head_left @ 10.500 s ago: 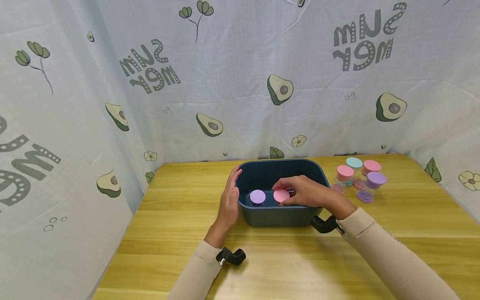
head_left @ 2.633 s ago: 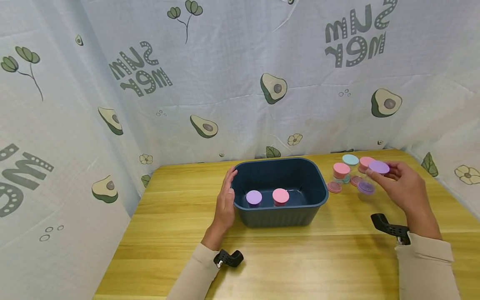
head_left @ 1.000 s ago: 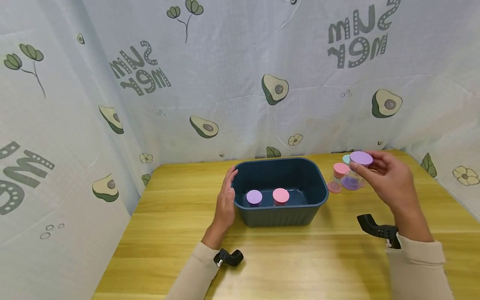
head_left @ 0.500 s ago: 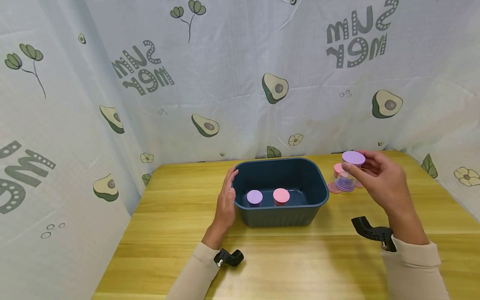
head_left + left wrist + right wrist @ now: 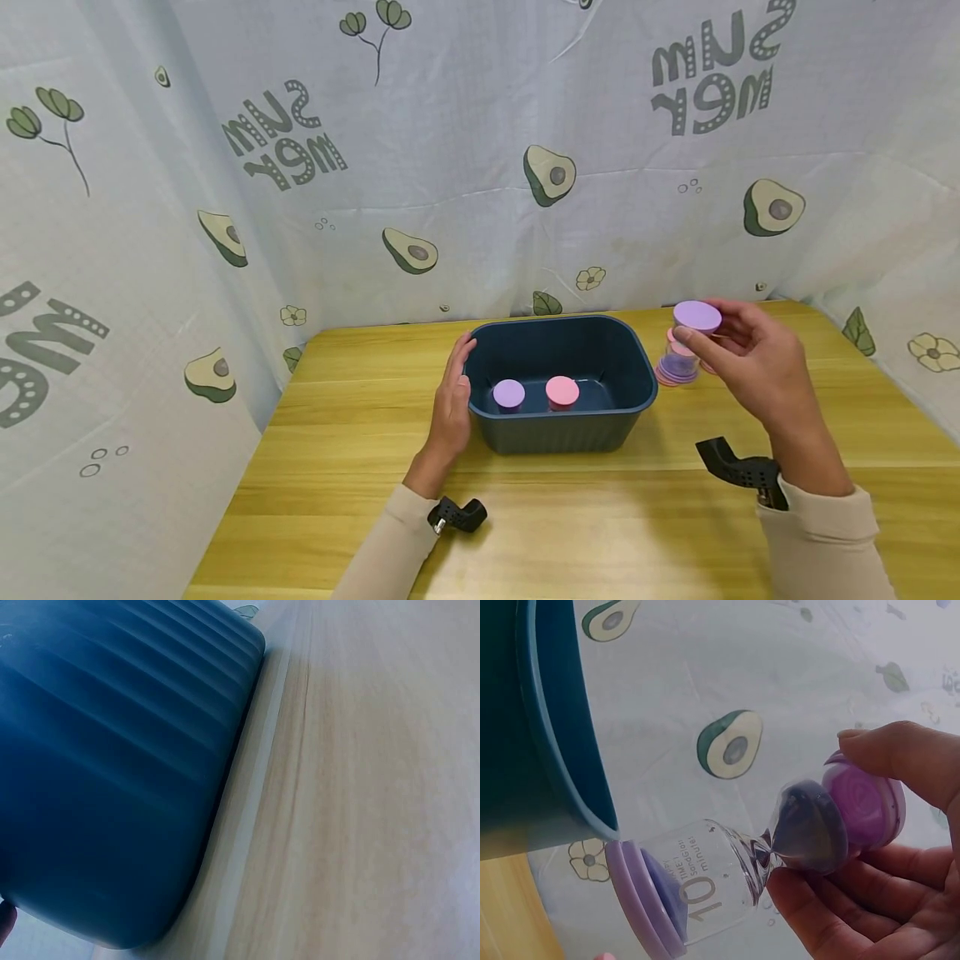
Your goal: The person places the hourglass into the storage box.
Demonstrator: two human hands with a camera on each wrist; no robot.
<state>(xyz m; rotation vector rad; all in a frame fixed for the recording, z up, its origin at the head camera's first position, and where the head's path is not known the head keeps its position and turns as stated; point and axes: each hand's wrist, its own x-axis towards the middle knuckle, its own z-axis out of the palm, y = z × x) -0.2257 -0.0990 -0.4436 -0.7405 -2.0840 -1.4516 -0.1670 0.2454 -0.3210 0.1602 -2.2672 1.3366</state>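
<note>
My right hand (image 5: pixel 765 367) pinches a sand timer (image 5: pixel 697 317) by its upper end, thumb in front and fingers behind. Up close in the right wrist view, the timer (image 5: pixel 720 881) has lilac caps, clear glass marked "10 minutes" and dark purple sand; it hangs beside the bin's rim. With straight fingers, my left hand (image 5: pixel 450 408) rests along the left wall of a dark blue bin (image 5: pixel 555 433). Inside the bin stand a purple-capped timer (image 5: pixel 509 393) and a pink-capped timer (image 5: pixel 562 392), side by side near the front wall.
Other timers stand behind my right hand, mostly hidden; a bit of a pink one (image 5: pixel 670 337) shows beside the held timer. The wooden table (image 5: pixel 570 525) reaches a patterned cloth (image 5: pixel 465 167) at the back. The bin's ribbed wall (image 5: pixel 112 750) fills the left wrist view's left side.
My right hand released the pink-capped timer in the bin, took hold of the purple-capped timer at the right, lifted it and moved it left toward the bin. The left hand stayed at the wall.
</note>
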